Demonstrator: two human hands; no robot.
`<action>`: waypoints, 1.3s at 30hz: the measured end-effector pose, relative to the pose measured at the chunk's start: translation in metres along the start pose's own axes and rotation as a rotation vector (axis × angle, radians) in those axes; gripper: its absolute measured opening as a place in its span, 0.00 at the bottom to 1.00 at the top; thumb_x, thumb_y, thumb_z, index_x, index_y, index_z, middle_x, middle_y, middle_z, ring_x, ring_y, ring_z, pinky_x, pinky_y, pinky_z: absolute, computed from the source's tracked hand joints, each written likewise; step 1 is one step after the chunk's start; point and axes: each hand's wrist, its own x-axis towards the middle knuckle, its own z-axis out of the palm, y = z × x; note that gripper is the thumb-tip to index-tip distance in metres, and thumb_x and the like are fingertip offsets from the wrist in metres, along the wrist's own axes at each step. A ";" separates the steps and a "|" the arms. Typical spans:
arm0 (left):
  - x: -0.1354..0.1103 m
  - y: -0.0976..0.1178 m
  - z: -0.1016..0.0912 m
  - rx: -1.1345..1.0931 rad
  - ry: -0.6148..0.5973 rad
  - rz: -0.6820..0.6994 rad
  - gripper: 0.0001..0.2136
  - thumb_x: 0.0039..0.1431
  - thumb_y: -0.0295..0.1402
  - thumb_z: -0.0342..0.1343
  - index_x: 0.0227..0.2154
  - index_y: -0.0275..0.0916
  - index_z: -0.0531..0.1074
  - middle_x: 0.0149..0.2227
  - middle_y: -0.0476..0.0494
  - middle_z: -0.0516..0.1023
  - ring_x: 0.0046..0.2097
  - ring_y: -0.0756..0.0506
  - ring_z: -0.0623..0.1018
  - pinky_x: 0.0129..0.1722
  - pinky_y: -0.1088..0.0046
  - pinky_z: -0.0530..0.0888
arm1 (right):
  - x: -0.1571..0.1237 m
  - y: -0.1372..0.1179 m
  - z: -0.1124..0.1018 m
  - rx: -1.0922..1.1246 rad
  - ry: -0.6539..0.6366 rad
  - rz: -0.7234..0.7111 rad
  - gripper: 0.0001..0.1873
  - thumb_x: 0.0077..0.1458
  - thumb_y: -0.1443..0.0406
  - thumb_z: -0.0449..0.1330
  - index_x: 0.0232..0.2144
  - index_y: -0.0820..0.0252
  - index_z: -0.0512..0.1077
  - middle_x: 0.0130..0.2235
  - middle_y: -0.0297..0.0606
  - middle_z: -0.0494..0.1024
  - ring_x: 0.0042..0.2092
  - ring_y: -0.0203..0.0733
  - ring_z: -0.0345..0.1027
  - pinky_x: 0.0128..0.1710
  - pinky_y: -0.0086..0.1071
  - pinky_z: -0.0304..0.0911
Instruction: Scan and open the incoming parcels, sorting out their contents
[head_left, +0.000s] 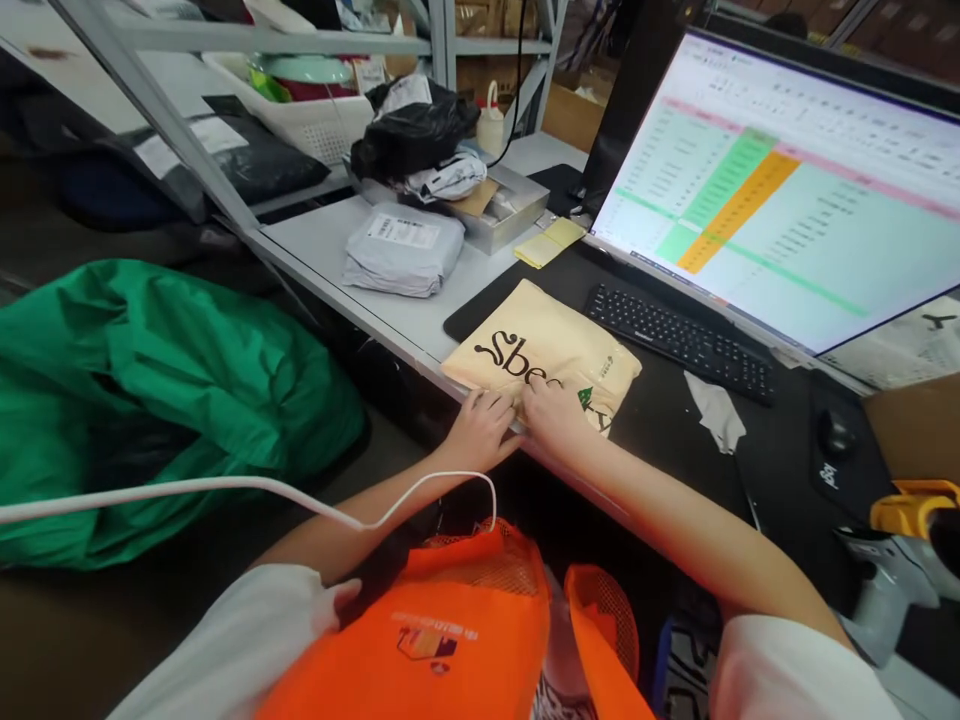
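A cream mailer bag (536, 345) with dark lettering lies flat on the black desk mat (675, 430) at the desk's near edge. My left hand (480, 428) rests on the bag's near edge, its fingers curled and pressed against the packet. My right hand (555, 412) lies right beside it on the same edge, with its fingers bent down onto the bag. The two hands touch each other over the lettering.
Behind the bag sit a black keyboard (679, 340) and a monitor (787, 190) showing a spreadsheet. A grey parcel (405, 250), a metal tray (502, 210) with a black bag and yellow sticky notes (551, 242) lie farther back. A mouse (834, 435) and a scanner (892, 570) are at right. A green sack (165, 390) lies left.
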 end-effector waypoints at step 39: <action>0.042 -0.006 -0.064 -0.285 0.380 0.678 0.17 0.69 0.35 0.59 0.25 0.40 0.63 0.24 0.52 0.69 0.32 0.47 0.71 0.43 0.62 0.63 | -0.057 0.046 -0.021 0.193 0.380 -0.590 0.26 0.72 0.48 0.58 0.29 0.57 0.78 0.47 0.43 0.80 0.55 0.48 0.68 0.53 0.41 0.62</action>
